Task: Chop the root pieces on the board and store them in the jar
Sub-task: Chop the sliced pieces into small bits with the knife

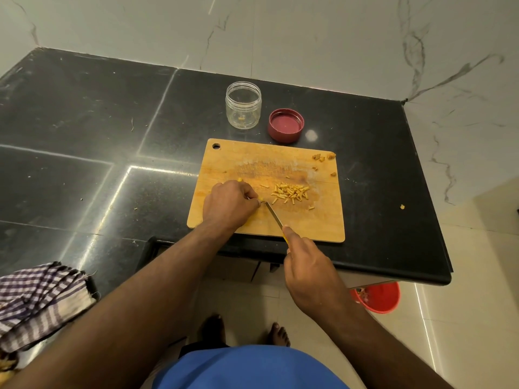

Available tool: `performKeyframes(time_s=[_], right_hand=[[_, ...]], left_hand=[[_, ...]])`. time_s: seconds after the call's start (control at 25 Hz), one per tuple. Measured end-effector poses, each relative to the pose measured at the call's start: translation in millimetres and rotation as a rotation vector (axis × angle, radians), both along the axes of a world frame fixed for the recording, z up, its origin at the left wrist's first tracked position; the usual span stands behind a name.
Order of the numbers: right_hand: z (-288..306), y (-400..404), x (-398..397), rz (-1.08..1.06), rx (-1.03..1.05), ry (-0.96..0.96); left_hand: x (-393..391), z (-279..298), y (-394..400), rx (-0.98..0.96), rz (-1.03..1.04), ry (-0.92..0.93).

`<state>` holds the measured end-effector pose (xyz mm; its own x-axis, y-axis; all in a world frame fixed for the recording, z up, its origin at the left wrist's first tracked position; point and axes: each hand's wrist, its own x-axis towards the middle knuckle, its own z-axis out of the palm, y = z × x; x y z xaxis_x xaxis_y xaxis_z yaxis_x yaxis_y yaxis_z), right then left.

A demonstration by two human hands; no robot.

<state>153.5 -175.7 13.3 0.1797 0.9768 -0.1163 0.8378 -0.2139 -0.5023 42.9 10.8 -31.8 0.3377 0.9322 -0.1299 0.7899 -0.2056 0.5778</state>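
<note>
Left hand (229,204), frame centre: fingers curled down on the board (323,220), pinning a small yellow root piece (262,200) at the fingertips. Right hand (306,259), just below the board's lower edge: wrapped around the yellow handle of a knife (273,216); blade angles up-left, tip at the pinned piece. Pile of cut sticks (290,192) right of the left hand, mid-board. Brown scraps (323,157) at the board's upper right corner. Above the board: jar (243,105) upright, open, a few bits at its bottom; red lid (286,125) beside it to the right, inside facing up. Black counter (84,136). Checked cloth (42,301) lower left; red bucket (377,297) on the floor, lower right
</note>
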Motion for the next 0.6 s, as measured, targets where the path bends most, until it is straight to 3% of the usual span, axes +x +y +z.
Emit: performKeyframes(time_s=[0.2,0.6], right_hand=[[0,12,0,-0.047,0.044,0.061],[1,8,-4,0.035,-0.047,-0.038]], left_hand=[[-1,-2,0,0.004,-0.005,-0.009],[1,0,0,0.011,0.01,0.004]])
